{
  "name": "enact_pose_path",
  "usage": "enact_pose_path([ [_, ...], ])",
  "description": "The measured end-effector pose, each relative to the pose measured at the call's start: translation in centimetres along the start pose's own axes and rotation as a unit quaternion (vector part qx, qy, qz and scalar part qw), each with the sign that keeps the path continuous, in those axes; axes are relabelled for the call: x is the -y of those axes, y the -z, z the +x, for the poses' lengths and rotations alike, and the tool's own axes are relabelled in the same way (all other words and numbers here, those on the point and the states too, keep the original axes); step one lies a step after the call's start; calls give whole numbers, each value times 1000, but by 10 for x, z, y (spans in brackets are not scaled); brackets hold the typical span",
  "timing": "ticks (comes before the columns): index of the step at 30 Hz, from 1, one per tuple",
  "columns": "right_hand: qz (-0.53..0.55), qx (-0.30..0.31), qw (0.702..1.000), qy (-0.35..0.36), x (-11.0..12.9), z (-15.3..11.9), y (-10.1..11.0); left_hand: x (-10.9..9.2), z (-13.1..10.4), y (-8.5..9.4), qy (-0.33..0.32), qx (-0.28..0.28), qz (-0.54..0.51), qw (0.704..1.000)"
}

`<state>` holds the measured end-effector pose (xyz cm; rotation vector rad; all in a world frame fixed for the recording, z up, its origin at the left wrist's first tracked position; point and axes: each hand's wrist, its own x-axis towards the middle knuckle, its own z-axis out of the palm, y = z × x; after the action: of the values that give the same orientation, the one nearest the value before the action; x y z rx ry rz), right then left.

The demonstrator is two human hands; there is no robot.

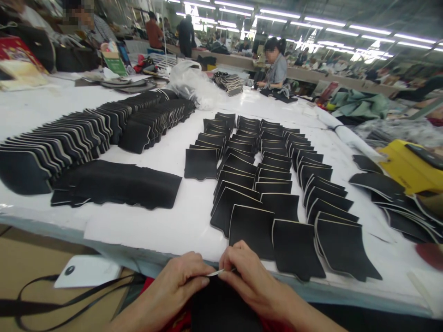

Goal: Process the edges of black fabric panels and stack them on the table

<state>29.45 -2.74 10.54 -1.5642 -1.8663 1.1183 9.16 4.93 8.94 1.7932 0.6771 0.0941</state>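
Note:
Both my hands meet at the table's front edge, pinching the top edge of a black leather-like piece (pixel 221 304) with a pale border. My left hand (pixel 188 274) grips that edge between thumb and fingers. Close beside it, my right hand (pixel 247 272) pinches the same edge, fingers curled. The piece hangs down in front of my body, its lower part out of frame. Just beyond my hands, similar black panels (pixel 251 230) stand in overlapping rows on the white table (pixel 145 230).
Left are long rows of black pieces (pixel 55 143) and a flat black stack (pixel 128 184). A clear plastic bag (pixel 194 83) lies behind. To the right sit a yellow container (pixel 415 166) and curved black pieces (pixel 380 184). A white phone (pixel 88 271) lies lower left. People work farther back.

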Motion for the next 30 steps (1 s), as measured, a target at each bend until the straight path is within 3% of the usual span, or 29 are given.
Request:
enact_pose_path([
  [5,-24,-23,999,17,-3,0,-5,-1,7,-13,-10,-27,29,999],
  [9,-13,-30,999,-12,-4,-8,5,-2,8,-13,-17,-6,5,1000],
  [15,-30,20,998,-54,-5,-15,21,-3,10,-12,-7,13,-20,1000],
  [25,-30,3,998,-47,-14,-10,10,-4,16,-24,8,-6,32,999],
  [30,-18,-1,998,-58,-14,-10,12,-5,22,-30,11,-17,-8,1000],
])
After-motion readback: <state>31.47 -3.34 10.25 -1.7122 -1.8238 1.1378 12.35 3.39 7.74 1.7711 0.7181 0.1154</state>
